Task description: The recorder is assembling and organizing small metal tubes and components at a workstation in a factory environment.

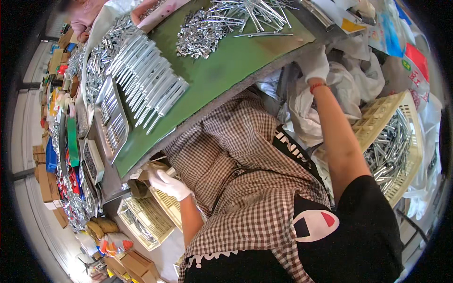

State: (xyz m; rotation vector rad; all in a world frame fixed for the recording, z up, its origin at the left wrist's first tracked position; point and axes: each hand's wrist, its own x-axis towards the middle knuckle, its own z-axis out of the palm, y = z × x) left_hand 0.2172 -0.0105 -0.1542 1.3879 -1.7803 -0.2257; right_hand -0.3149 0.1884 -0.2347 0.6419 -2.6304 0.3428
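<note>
My left hand (171,186), in a white glove, is below the table's near left edge, beside a light cream basket (147,221). Its fingers look apart, and I see nothing held in them. My right hand (315,66), also gloved and with a red bracelet at the wrist, is at the table's right edge beside white plastic bags (347,78); its fingertips are hard to make out. On the green tabletop (212,82) lie a long row of silver metal rods (148,75), a heap of small shiny metal parts (200,35) and a loose pile of thin rods (259,12).
A cream basket (410,141) full of metal tubes stands at my right. A metal tray (113,120) with rods sits at the table's left end, by a white sack (106,37) of metal parts. Across the table is another person's pink sleeve (87,14). Cardboard boxes (137,266) stand lower left.
</note>
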